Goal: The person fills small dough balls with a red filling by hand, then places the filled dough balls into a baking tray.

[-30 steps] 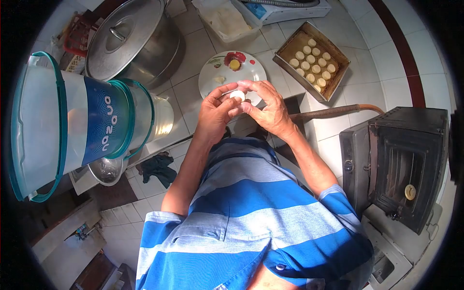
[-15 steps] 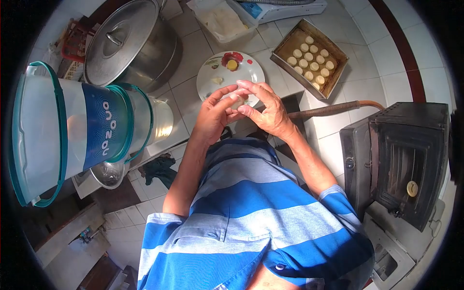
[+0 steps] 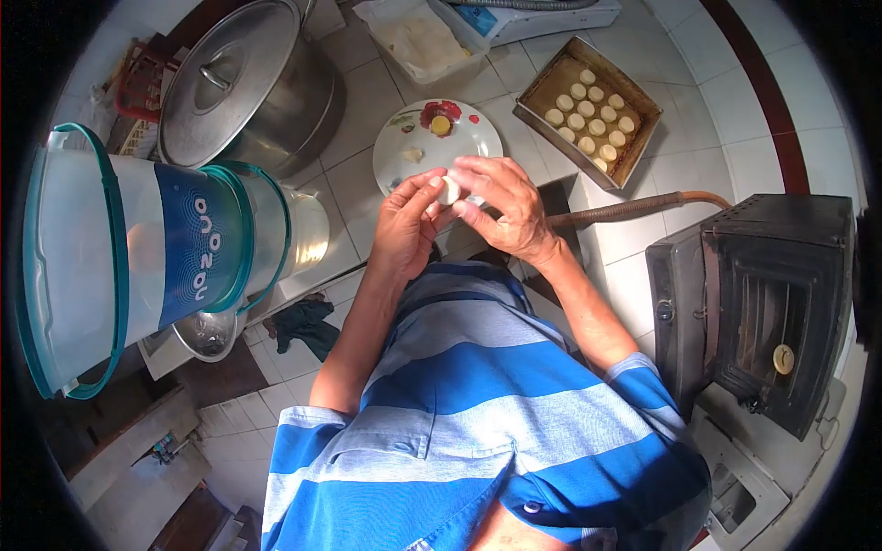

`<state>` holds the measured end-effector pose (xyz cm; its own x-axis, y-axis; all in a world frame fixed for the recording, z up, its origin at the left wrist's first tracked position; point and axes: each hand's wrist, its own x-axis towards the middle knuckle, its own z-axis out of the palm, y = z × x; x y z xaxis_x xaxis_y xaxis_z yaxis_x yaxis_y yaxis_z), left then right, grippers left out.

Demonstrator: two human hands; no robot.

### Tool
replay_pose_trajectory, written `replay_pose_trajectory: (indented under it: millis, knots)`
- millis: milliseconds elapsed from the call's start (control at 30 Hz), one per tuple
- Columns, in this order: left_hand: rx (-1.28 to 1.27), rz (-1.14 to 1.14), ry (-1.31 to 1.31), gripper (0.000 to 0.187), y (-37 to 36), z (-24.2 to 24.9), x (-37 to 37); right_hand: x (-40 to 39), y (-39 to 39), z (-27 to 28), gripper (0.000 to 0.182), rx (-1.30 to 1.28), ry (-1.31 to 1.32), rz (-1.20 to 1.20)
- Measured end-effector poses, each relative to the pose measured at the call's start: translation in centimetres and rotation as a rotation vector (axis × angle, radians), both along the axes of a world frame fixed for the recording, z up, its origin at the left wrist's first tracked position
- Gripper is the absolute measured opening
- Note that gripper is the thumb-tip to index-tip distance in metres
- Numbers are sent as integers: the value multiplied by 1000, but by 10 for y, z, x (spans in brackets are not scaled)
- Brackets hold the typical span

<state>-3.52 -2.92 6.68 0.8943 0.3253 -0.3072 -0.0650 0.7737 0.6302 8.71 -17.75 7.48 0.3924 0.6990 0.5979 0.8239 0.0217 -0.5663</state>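
Observation:
A small, round, pale dough piece (image 3: 448, 191) is held up between my two hands, above the near rim of a floral plate (image 3: 390, 165). My left hand (image 3: 404, 225) pinches it from the left with thumb and fingers. Around its right side curve the fingertips and thumb of my right hand (image 3: 514, 207); slight blur hides exactly where they touch. On the plate lie a yellow round lump (image 3: 441, 126) and a pale dough scrap (image 3: 412, 155).
Right of the plate, a metal baking tin (image 3: 551, 138) holds several pale dough rounds. A plastic tub (image 3: 423, 41) with pale contents stands behind. At left are a lidded steel pot (image 3: 230, 83) and a large bucket (image 3: 138, 257); a small oven (image 3: 763, 303) stands at right.
The dough piece has turned to show its flat round face. My left hand has shifted slightly down, and my right fingers have moved slightly, uncovering more of the piece.

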Motion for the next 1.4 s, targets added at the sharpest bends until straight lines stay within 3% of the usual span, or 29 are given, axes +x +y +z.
replay_pose_trajectory:
  millis: [133, 233, 300, 533, 667, 733, 767, 833, 933, 967, 1033, 1133, 1233, 1300, 1400]
  knots:
    - [29, 3, 9, 26, -2, 2, 2, 0, -1, -3, 58, -56, 154, 41]
    - [-175, -71, 14, 32, 9, 4, 3, 2, -1, 0, 66, -99, 272, 84]
    - [79, -131, 100, 43, 12, -2, 3, 5, 0, -3, 69, -116, 231, 116]
    - [105, -73, 85, 56, 4, -1, 4, 4, -3, -2, 75, -170, 282, 136]
    - [-26, -120, 29, 43, 10, 0, 1, 5, -2, -1, 65, -130, 361, 99]
    - [-68, -146, 19, 39, 10, 0, 1, 9, -1, -7, 49, -79, 112, 54]
    - [-46, -131, 38, 33, 10, -1, 1, 11, 0, -8, 49, -81, 112, 55]
    - [-26, -116, 59, 28, 10, -4, 1, 11, 2, -6, 43, -52, -182, -27]
    - [-101, -124, -1, 24, 15, -5, 3, 11, 0, -7, 45, -96, -185, 30]
    - [-49, -117, 24, 23, 15, -4, 4, 7, 0, -5, 45, -97, -185, 29]
    - [3, -106, 48, 22, 14, -4, 6, -1, 2, 3, 49, -38, 150, 67]
    - [124, -69, 87, 22, 11, -3, 6, 4, 0, -6, 62, -115, 144, 73]
    - [111, -92, 117, 27, 13, 8, 5, 2, 0, -4, 61, -88, 251, 38]
    - [-135, -176, 42, 31, 18, 10, 3, 1, 2, 2, 57, -82, 279, 14]
    - [-73, -120, 14, 32, 17, -4, 1, -4, 7, 17, 46, -24, 274, -64]
